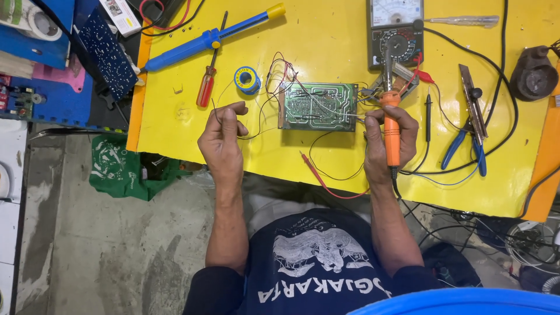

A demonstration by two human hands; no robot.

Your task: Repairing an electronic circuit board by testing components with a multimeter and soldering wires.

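A yellow table is carrying a green circuit board, a blue desoldering pump, a red screwdriver, a solder spool, a meter and blue-handled pliers, all lying directly on it.

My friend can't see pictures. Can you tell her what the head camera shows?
A person's right hand holds an orange-handled soldering iron beside a green rectangular circuit board on a yellow table. Their left hand pinches a thin solder wire. A blue desoldering pump, red screwdriver and blue-handled pliers lie nearby.
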